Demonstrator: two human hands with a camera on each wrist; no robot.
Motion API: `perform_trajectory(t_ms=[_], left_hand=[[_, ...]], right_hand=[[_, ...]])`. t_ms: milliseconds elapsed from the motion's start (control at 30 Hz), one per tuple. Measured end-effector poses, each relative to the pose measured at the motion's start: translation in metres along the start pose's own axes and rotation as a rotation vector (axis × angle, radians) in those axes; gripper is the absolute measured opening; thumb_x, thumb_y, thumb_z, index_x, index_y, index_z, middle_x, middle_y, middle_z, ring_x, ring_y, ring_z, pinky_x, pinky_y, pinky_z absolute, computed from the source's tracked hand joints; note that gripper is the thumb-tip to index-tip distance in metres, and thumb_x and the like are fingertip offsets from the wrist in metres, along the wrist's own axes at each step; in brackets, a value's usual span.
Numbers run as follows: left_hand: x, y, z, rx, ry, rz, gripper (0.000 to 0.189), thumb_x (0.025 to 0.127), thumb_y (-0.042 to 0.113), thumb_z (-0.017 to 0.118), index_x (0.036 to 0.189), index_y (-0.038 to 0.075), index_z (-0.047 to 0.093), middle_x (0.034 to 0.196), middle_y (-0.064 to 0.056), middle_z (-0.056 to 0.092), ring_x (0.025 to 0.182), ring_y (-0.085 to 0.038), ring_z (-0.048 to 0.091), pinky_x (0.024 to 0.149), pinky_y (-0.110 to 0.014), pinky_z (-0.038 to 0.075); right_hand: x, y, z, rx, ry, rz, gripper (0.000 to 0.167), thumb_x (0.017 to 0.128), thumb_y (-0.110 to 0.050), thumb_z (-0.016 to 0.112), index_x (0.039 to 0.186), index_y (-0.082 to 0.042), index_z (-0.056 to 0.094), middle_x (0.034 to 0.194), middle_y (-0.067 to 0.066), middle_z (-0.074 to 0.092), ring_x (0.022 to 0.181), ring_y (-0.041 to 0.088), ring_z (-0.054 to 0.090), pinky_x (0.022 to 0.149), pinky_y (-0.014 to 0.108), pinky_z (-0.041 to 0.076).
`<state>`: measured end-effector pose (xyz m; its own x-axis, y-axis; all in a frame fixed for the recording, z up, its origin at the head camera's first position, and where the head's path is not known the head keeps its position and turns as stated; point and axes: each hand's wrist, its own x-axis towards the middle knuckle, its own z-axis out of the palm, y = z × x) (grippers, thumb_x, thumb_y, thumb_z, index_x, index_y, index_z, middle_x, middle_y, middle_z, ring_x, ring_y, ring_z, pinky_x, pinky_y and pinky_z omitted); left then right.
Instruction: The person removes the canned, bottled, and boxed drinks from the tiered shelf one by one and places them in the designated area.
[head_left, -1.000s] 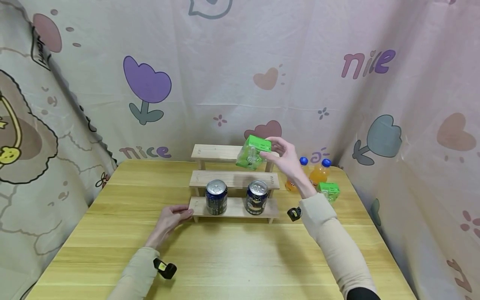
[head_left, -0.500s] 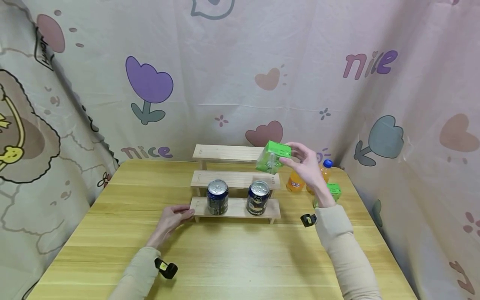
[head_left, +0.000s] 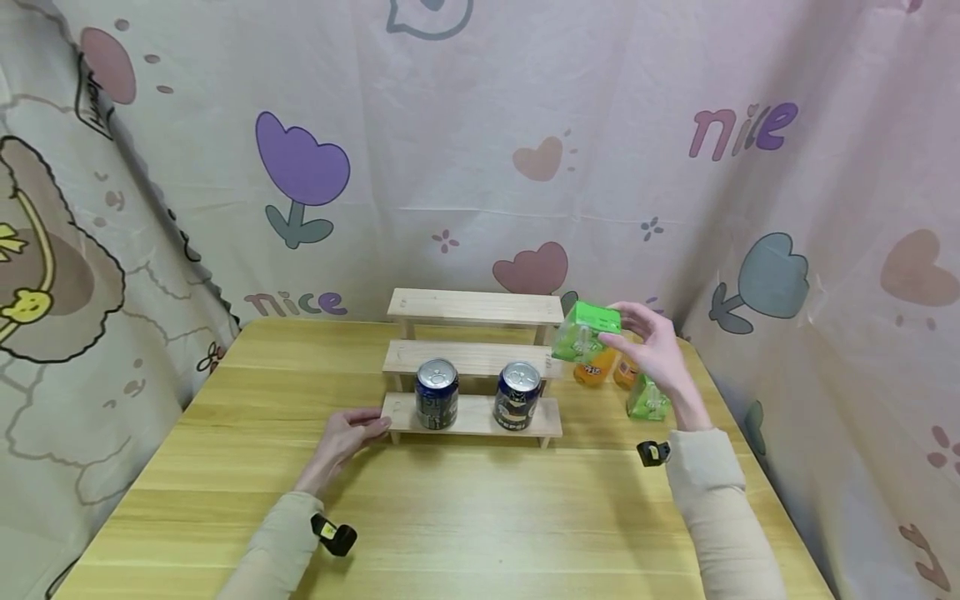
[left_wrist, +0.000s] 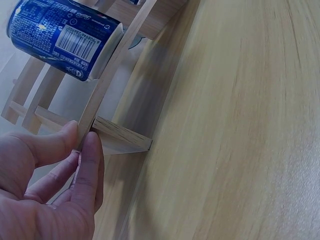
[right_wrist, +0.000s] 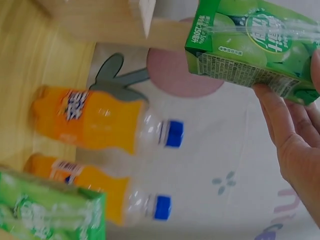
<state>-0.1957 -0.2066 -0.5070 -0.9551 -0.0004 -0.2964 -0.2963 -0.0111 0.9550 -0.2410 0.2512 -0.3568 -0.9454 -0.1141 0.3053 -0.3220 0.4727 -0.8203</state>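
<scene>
My right hand (head_left: 654,342) grips a green juice box (head_left: 587,333) in the air, just right of the upper tiers of a small wooden three-step shelf (head_left: 472,358). In the right wrist view the juice box (right_wrist: 255,42) shows its printed side, with fingers under its lower edge. My left hand (head_left: 345,437) pinches the left end of the lowest shelf board; thumb and fingertips close on that board (left_wrist: 97,102) in the left wrist view. Two dark blue soda cans, a left one (head_left: 437,394) and a right one (head_left: 517,396), stand upright on the lowest board.
Right of the shelf stand two orange soda bottles with blue caps, the nearer to it (right_wrist: 90,117) and the other (right_wrist: 95,182), partly hidden by my hand in the head view. A second green juice box (head_left: 647,400) stands before them. A patterned curtain (head_left: 450,150) hangs behind the table.
My right hand has carried the juice box rightward and slightly down, from in front of the top tier to beyond the shelf's right end. My left hand stays on the lowest board.
</scene>
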Motion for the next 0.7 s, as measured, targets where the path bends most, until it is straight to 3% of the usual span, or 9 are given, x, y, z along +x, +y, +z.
perform_trajectory(t_ms=[267,700], left_hand=[[-0.001,0.001,0.0,0.003,0.001,0.001,0.05,0.094,-0.003,0.064,0.136,-0.022,0.045,0.092,-0.002,0.073,0.079,-0.004,0.07,0.078,-0.016,0.062],[0.0,0.001,0.001,0.03,0.011,0.007,0.047,0.094,-0.002,0.066,0.133,-0.021,0.049,0.09,0.0,0.072,0.079,-0.003,0.07,0.078,-0.016,0.063]], right_hand=[[-0.012,0.019,-0.014,-0.048,-0.031,0.047,0.044,0.095,-0.014,0.071,0.133,0.0,0.056,0.137,0.024,0.057,0.131,0.045,0.054,0.111,0.063,0.046],[-0.022,0.048,-0.021,-0.117,-0.05,0.078,0.047,0.094,-0.013,0.071,0.135,0.003,0.054,0.137,0.029,0.056,0.13,0.053,0.052,0.11,0.069,0.043]])
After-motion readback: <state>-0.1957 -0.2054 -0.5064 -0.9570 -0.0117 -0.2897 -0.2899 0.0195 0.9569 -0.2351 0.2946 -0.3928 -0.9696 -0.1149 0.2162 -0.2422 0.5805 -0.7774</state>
